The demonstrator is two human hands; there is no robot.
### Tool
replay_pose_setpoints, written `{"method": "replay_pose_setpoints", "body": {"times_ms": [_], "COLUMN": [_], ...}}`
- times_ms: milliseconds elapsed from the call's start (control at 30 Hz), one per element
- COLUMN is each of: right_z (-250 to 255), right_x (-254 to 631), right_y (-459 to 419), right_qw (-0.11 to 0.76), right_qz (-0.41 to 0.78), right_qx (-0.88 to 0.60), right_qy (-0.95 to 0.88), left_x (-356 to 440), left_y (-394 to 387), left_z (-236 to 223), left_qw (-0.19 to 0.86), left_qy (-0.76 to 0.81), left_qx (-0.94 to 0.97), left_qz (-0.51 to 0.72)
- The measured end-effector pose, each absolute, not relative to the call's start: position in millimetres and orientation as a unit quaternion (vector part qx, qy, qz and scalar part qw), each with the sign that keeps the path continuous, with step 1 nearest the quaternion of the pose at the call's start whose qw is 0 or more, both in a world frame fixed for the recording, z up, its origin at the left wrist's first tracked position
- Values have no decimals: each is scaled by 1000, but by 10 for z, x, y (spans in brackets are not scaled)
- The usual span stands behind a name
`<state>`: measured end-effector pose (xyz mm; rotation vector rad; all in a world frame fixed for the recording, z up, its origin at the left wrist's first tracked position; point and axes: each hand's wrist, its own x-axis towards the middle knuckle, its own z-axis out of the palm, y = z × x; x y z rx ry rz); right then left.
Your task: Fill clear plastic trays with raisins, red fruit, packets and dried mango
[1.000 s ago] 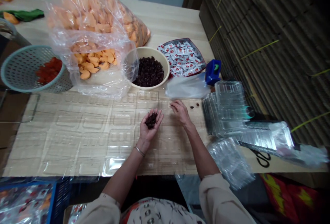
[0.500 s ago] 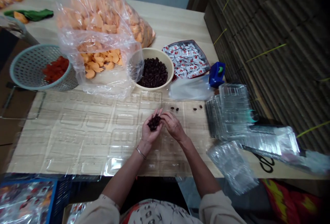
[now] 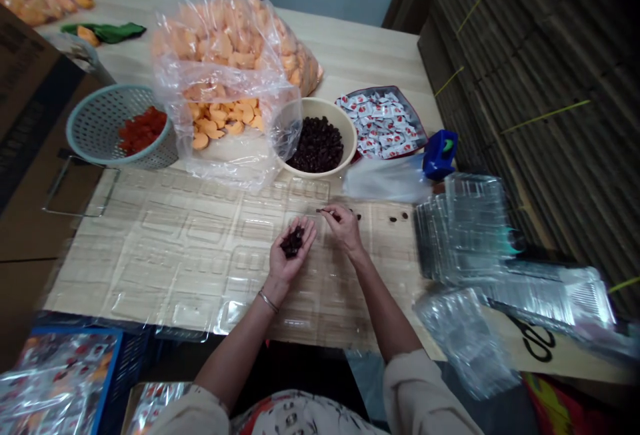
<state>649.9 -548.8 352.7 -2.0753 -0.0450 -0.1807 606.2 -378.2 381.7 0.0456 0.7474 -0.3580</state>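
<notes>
My left hand (image 3: pixel 291 251) lies palm up over a clear plastic blister tray (image 3: pixel 200 255), cupping a small heap of raisins (image 3: pixel 293 242). My right hand (image 3: pixel 343 227) is a little to its right and apart from it, with its fingertips pinched on a dark piece (image 3: pixel 334 217), probably a raisin. Several single raisins (image 3: pixel 399 217) rest further right on the tray sheet. A cream bowl (image 3: pixel 349 145) of raisins stands just beyond both hands.
Beyond the hands are a plastic bag of orange dried fruit (image 3: pixel 225 68), a mesh basket (image 3: pixel 95 125) of red dried fruit and a dish of wrapped sweets (image 3: pixel 383 121). To the right are a blue dispenser (image 3: pixel 440 155), stacked clear containers (image 3: pixel 465 228), scissors (image 3: pixel 536 340) and corrugated cardboard (image 3: pixel 500 55).
My right hand has drawn away from the left palm, to the right, and now pinches a dark piece. The whole scene has shifted in view as my head moved.
</notes>
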Motion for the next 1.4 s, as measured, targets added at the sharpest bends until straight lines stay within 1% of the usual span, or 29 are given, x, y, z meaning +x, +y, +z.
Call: {"method": "replay_pose_setpoints", "body": {"times_ms": [133, 267, 567, 667, 767, 833, 900, 933, 1033, 1100, 1200, 1400], "right_z": [3392, 3328, 3316, 3387, 3467, 3525, 3590, 3626, 3742, 3808, 3870, 3954], "right_x": [6613, 6566, 6609, 6763, 6976, 7063, 7049, 7002, 6761, 6592, 6431, 6352], "right_y": [-5447, -5451, -5524, -5576, -5606, -5603, -5572, -5542, -5405, -5298, -5178, -5138], "right_qw": [410, 346, 333, 293, 239, 224, 238, 261, 377, 432, 444, 424], "right_qz": [-44, -51, -68, -66, -25, -3, -5, -11, -5, 27, 49, 28], "right_qx": [-906, -929, -929, -946, -963, -966, -962, -955, -909, -875, -861, -864], "right_qy": [-93, -123, -142, -125, -125, -129, -135, -140, -179, -217, -242, -272], "left_x": [6061, 6058, 6049, 6025, 6003, 5997, 6005, 6017, 6080, 6132, 6183, 6205], "left_y": [-3683, -3619, -3561, -3538, -3517, -3511, -3516, -3525, -3568, -3602, -3637, -3611], "left_z": [3809, 3767, 3666, 3613, 3583, 3596, 3640, 3669, 3761, 3809, 3854, 3870], "left_qw": [914, 916, 909, 908, 909, 910, 913, 917, 927, 928, 922, 926], "left_qy": [370, 369, 383, 384, 381, 379, 372, 364, 334, 330, 338, 325], "left_qx": [31, 15, 25, 30, 29, 29, 30, 30, 29, 35, 50, 54], "left_qz": [-162, -159, -163, -166, -168, -166, -164, -164, -168, -172, -180, -185]}}
